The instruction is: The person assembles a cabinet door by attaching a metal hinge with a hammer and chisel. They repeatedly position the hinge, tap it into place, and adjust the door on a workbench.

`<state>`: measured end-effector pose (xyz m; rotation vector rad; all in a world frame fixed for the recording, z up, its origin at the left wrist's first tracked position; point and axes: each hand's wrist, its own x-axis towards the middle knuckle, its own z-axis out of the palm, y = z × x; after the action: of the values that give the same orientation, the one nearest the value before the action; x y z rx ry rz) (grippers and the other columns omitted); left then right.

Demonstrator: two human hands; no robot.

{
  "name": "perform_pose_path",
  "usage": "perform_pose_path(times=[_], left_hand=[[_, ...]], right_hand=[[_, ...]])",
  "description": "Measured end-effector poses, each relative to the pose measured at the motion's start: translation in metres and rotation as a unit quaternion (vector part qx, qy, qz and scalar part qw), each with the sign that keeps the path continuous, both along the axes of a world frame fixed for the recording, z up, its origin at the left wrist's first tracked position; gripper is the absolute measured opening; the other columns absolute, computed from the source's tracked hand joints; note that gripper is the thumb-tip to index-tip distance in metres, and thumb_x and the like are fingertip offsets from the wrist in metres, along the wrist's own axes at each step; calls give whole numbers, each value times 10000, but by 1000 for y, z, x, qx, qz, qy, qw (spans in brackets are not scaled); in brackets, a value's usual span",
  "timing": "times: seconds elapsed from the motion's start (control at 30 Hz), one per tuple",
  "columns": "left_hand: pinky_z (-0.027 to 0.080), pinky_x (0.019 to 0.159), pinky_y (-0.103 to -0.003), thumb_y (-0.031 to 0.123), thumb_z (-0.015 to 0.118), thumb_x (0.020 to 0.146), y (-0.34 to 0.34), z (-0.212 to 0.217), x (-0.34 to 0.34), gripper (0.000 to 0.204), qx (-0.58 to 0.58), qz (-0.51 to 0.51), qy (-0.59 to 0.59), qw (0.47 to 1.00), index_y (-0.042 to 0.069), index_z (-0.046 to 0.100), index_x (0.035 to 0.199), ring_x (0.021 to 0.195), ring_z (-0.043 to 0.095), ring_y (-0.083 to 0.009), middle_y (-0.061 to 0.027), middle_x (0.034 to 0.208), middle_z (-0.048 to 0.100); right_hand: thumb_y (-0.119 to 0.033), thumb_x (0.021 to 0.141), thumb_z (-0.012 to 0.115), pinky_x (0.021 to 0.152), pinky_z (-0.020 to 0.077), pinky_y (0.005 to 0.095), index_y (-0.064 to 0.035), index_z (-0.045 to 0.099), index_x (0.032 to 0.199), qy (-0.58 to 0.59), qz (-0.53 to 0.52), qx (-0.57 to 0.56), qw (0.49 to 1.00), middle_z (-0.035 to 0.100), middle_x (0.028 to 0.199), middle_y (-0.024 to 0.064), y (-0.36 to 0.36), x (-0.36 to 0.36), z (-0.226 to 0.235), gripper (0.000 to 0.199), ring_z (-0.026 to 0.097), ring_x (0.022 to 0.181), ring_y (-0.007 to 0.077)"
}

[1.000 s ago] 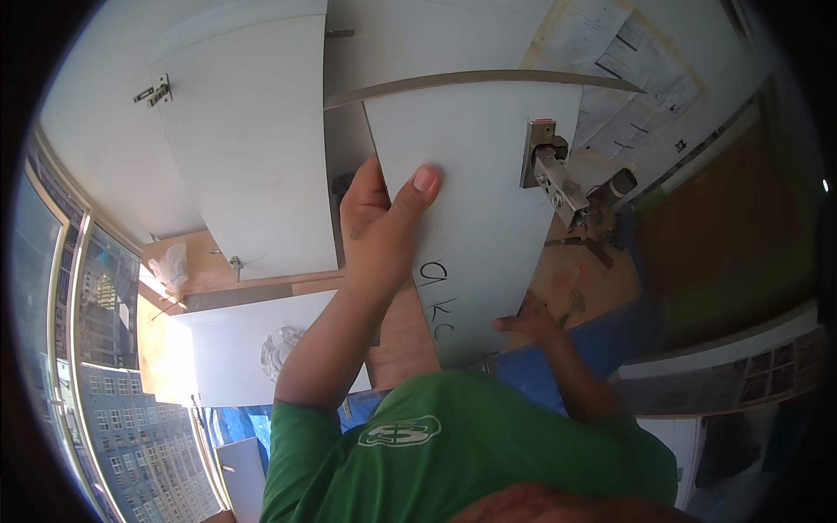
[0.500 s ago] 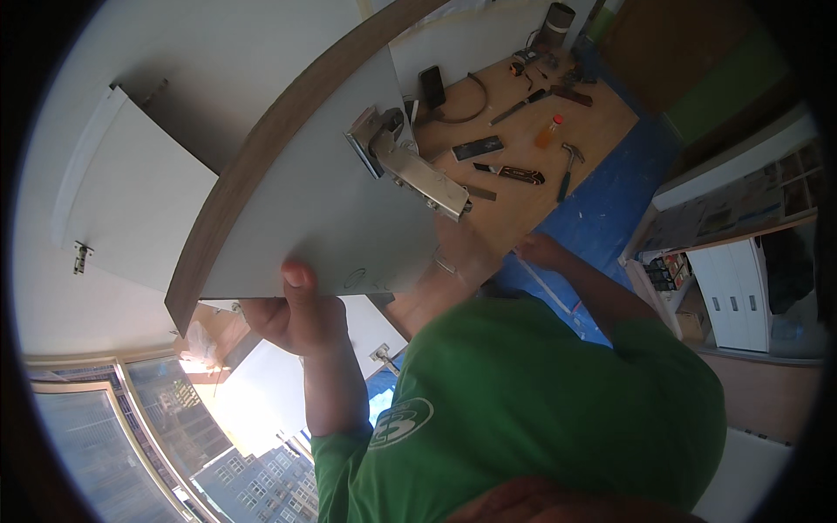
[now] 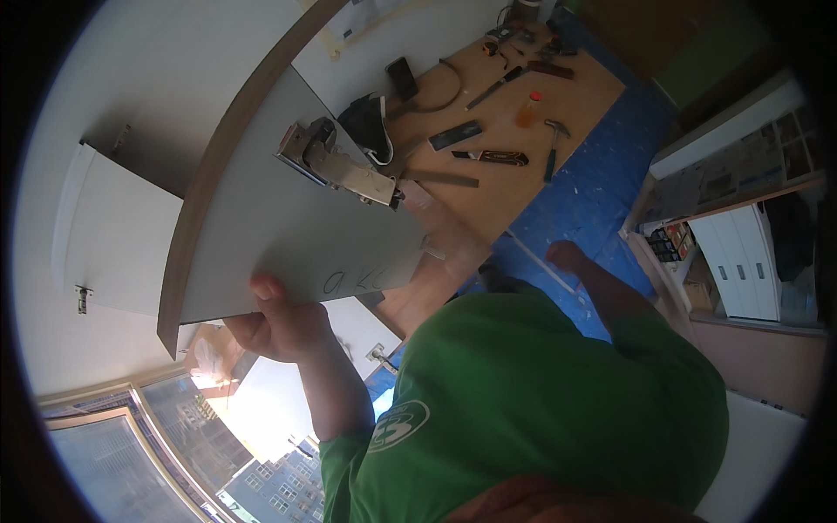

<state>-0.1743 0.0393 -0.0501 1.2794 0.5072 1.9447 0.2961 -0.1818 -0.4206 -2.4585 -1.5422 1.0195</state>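
Note:
My left hand grips the lower edge of a pale cabinet door, thumb on the near face and fingers curled behind it. The door has a brown wood-look edge and some handwriting low on its face. A metal cabinet hinge is fixed to the door, its arm sticking out to the right. To the right of my body, my right hand is held closed like a fist, touching nothing, above the blue-covered floor. I see nothing in it, though its inner side is hidden.
Beyond the door a wooden worktop carries a hammer, a utility knife, a dark block, a red-capped bottle and a phone. Another white door with hinges is at left. Blue sheeting covers the floor.
The door has shifted left and slightly tilted, with my left hand still on it. My right hand has moved to the right, away from the worktop's edge. More of the worktop's left part shows.

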Motion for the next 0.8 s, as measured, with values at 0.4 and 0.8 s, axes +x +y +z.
perform_pose_path(times=[0.4, 0.8], left_hand=[[548, 758, -286, 187, 705, 944, 7, 15, 52, 267, -18, 162, 70, 984, -2, 606, 1105, 878, 663, -143, -94, 984, 683], [542, 853, -331, 185, 735, 888, -3, 45, 49, 445, -188, 238, 99, 948, -52, 563, 1223, 973, 667, -221, -144, 1088, 661]], right_hand=[[-415, 965, 580, 794, 490, 515, 41, 681, 962, -25, -187, 70, 979, 682, 945, 249, 123, 114, -21, 467, 645, 906, 419], [-349, 967, 648, 754, 525, 484, 66, 543, 1269, 82, -317, 86, 941, 658, 1148, 215, 200, 182, -49, 524, 653, 960, 362]])
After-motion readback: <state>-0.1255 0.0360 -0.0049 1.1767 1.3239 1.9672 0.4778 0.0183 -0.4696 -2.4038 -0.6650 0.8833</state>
